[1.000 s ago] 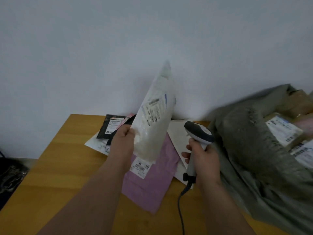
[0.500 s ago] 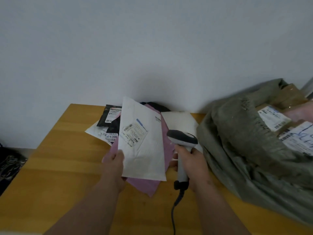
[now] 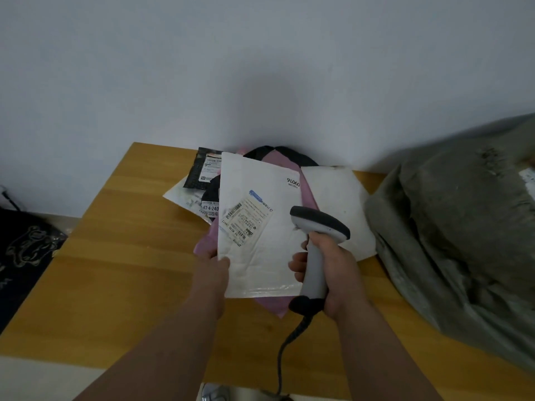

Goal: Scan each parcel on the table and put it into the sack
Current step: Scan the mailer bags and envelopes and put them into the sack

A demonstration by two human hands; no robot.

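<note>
We see a desk (image 3: 121,256) of pale yellow wood, smooth, its grain running in matt bands; the white mailer (image 3: 254,256) looks like thin plastic film, faintly puckered, glossy along its bottom seal, with a matt paper label (image 3: 246,219) stuck on it; the pink mailer (image 3: 307,195) under it is smooth plastic with a dull sheen; the black pouch (image 3: 197,175) reads as finely textured plastic; the barcode scanner (image 3: 315,256) is hard moulded plastic, grey handle and darker head, both satin; its cable (image 3: 285,351) is ribbed rubbery plastic; the grey-green sack (image 3: 451,241) is coarse woven fabric, rough and matt; the wall (image 3: 260,68) is flat matt paint.
</note>
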